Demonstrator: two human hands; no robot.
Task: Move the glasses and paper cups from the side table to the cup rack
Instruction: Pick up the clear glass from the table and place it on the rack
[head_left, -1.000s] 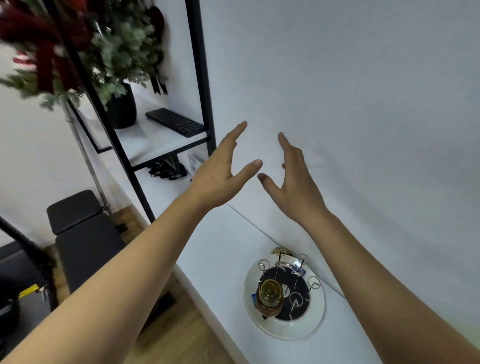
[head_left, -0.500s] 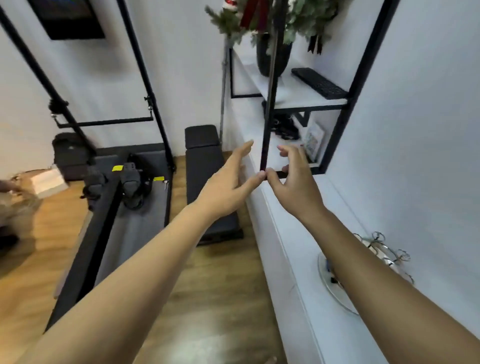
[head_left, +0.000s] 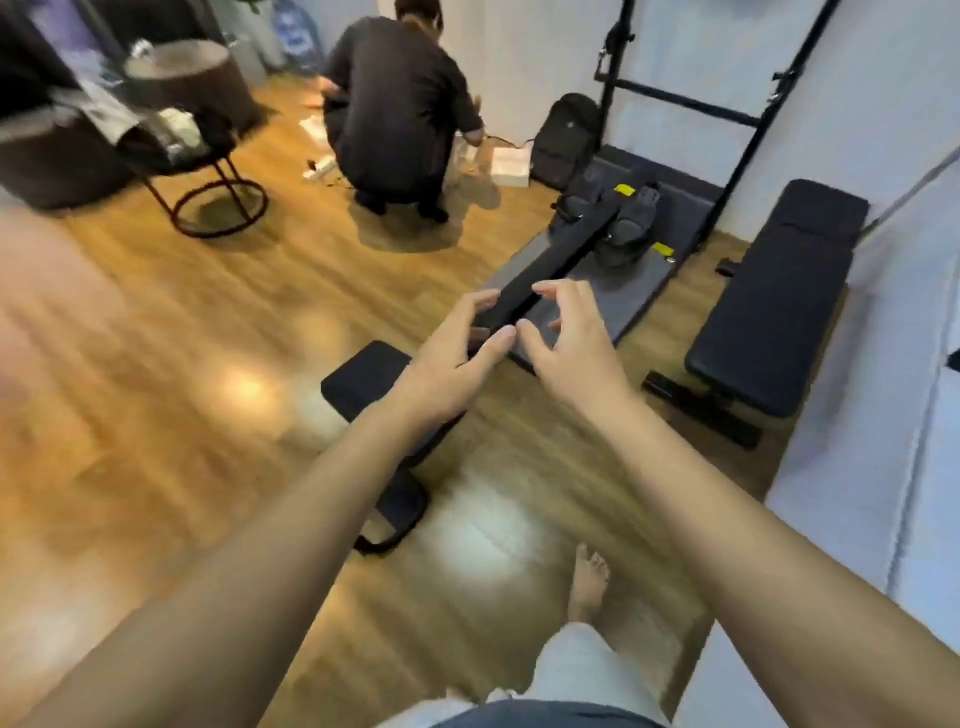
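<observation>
While your arms reach out over the wooden floor, the widest open stretch lies on your left, bare boards with glare patches running up to a round side table on a black ring base at the far left. That table is cluttered and blurred; whether any glasses or paper cups stand on it you cannot tell from this view, and the cup rack does not show at all.

Further along, a crouching person in dark clothes sits on the floor at the far end, with papers and a white box around them and a black backpack just beside, against the wall.

Ahead of you, a rowing machine runs diagonally across the floor, its rail passing behind your hands and its small seat near your left wrist. A black bench lies to its right, near the white cabinet that edges the floor on that side. Your bare foot stands on the boards below.

Your left hand holds nothing, fingers loosely spread, thumb stretched toward the other hand. Your right hand is likewise empty, fingers apart and gently curved. The two thumb tips are close together; whether they touch is unclear.
</observation>
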